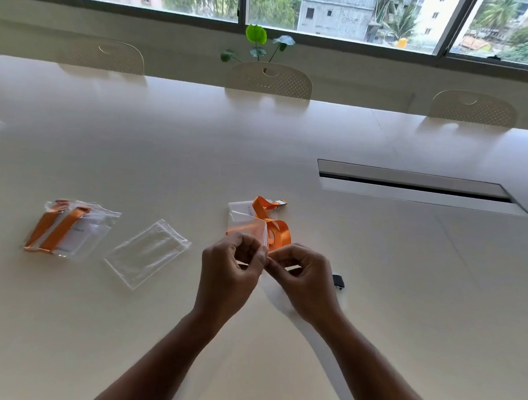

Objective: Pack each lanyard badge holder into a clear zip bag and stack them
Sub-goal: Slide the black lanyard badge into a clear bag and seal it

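Hands: left hand (233, 268) and right hand (302, 276) both pinch clear plastic zip bag (248, 228).
Contents: glossy orange ribbon lanyard (277, 232) looping half out.

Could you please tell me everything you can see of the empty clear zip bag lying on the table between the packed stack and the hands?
The empty zip bag is a flat rectangle of thin, glossy, see-through plastic, slightly creased, with nothing visible inside. It lies flat on the white table, turned at a slant, apart from the packed bags on its left and from the left hand on its right. Only the table touches it. Whether its zip is closed cannot be told.
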### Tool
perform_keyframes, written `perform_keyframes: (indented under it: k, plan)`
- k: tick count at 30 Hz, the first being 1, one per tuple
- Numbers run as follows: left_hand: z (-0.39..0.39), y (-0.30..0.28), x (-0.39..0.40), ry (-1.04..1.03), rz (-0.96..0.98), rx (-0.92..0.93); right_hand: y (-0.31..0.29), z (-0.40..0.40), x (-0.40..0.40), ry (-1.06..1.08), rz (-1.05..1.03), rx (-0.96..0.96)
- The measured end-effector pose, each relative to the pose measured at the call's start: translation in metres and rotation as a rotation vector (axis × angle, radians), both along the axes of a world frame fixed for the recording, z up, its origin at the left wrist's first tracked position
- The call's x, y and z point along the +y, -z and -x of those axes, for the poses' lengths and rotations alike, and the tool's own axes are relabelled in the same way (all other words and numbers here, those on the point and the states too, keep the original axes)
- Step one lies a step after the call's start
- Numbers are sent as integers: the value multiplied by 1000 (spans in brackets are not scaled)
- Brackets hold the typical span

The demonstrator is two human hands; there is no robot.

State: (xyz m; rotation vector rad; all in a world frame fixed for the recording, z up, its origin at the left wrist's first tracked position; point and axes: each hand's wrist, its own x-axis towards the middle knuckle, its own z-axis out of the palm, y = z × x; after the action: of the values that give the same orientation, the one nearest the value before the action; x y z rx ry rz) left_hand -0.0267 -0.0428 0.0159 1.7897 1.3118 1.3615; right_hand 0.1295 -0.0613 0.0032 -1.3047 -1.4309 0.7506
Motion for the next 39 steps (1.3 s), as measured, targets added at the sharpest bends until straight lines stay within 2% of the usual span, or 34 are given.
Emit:
perform_keyframes:
  k: [9, 16, 24, 32, 35, 39]
  plan:
    - [-21, -2, -1, 9, -8, 20, -4, -17, 1, 160, 11, -26]
    - [-22, -5, 1, 44, 7, 14, -7, -8, -3, 115, -180, -262]
    - [-13, -7, 3, 35, -4, 71, -7, -1, -3, 266, -180, -278]
    - [-6, -16, 4, -74, -53, 151, -14, -12, 0, 454, -231, -473]
    - [-4, -19, 5, -76, -68, 173, -14, -15, 0, 434, -271, -542]
    - [-3, -23, 4, -51, -82, 179, -14, -12, -3, 289, -396, -668]
